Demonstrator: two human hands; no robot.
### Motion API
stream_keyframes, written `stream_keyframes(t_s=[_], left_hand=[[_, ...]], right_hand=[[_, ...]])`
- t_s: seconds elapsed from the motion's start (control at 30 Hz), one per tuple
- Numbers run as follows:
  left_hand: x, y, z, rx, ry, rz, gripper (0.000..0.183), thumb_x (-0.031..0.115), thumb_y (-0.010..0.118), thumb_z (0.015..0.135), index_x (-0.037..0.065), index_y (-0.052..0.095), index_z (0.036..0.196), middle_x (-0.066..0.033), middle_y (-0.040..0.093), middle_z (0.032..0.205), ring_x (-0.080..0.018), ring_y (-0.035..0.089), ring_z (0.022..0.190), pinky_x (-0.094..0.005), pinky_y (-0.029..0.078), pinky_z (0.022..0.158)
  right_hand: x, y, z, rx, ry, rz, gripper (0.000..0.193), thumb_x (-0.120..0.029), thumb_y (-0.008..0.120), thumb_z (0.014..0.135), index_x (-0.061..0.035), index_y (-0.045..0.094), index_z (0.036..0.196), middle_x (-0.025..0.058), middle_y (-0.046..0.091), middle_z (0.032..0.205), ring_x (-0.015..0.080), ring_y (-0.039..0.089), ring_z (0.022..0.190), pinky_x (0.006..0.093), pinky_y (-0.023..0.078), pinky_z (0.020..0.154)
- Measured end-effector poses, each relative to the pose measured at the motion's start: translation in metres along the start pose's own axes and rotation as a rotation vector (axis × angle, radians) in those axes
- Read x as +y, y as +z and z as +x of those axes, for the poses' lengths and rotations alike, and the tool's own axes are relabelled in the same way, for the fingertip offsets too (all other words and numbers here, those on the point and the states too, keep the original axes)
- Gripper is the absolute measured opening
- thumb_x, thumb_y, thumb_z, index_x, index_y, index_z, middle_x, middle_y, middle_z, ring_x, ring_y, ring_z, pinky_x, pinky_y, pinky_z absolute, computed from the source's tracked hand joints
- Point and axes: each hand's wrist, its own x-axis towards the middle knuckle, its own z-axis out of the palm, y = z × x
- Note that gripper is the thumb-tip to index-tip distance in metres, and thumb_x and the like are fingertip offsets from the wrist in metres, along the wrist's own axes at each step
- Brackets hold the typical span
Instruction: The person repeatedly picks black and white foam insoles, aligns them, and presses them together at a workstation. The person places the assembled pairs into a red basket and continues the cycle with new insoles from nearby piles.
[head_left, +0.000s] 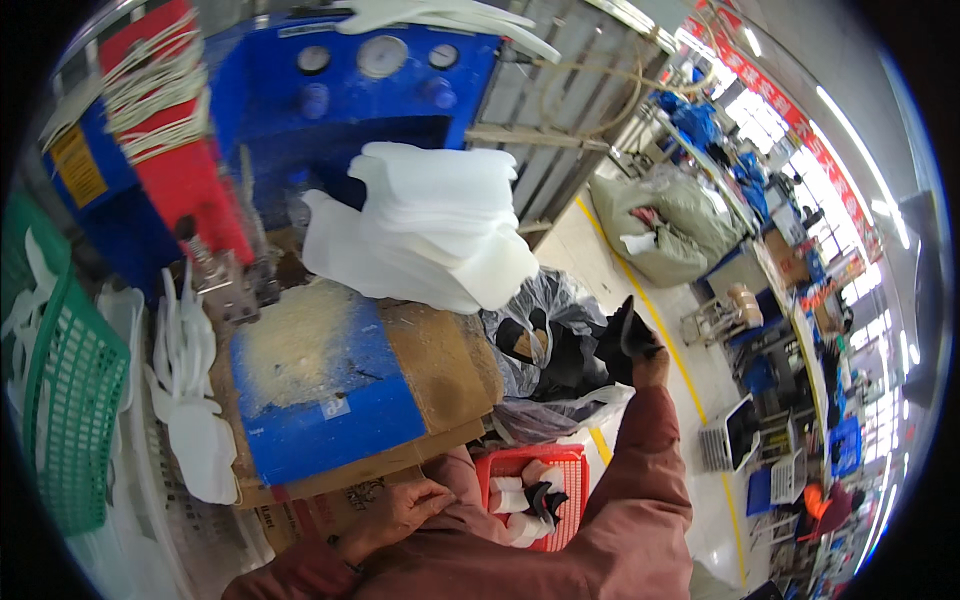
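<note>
My right hand (650,366) reaches out to the right, closed on a black, curved piece (626,335) whose exact kind I cannot tell. That piece is beside a clear plastic bag (512,368) with more black pieces inside. Down by my lap, my left hand (398,514) has its fingers curled together, and nothing shows in them. It is near the front edge of a cardboard-topped work surface (440,350). Below the bag, a red basket (575,485) holds pale rolled pieces and a black one.
A blue machine (400,95) with gauges stands behind a stack of white, foot-shaped sheets (430,225). A blue board (335,420) carries pale powder. At left are a green basket (75,400) and white cut pieces (195,440). A large sack (665,225) sits across the aisle.
</note>
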Motion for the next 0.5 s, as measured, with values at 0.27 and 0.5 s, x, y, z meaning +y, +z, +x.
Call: stream_keyframes(t_s=[0.27,0.5], left_hand=[[-0.008,-0.008,-0.011,-0.020,0.024,-0.052,0.028,0.025,0.066,0.105,0.002,0.073,0.118,-0.0058,0.074,0.105,-0.0097,0.066,0.096,-0.0263,0.053,0.083],[-0.005,-0.021,-0.025,0.110,0.082,-0.068,0.029,0.026,0.069,0.103,0.000,0.073,0.113,-0.0095,0.073,0.093,-0.0131,0.066,0.084,-0.0294,0.052,0.075]], right_hand=[[-0.197,0.114,0.000,-1.223,0.027,0.053,0.057,0.011,0.064,0.080,-0.0022,0.066,0.135,0.0071,0.075,0.121,0.0152,0.067,0.113,0.0309,0.051,0.104],[-0.211,0.252,-0.024,-0.797,-0.449,-0.512,0.069,-0.012,0.080,0.085,-0.0064,0.053,0.148,0.0172,0.064,0.133,0.0393,0.063,0.120,0.0431,0.051,0.102]])
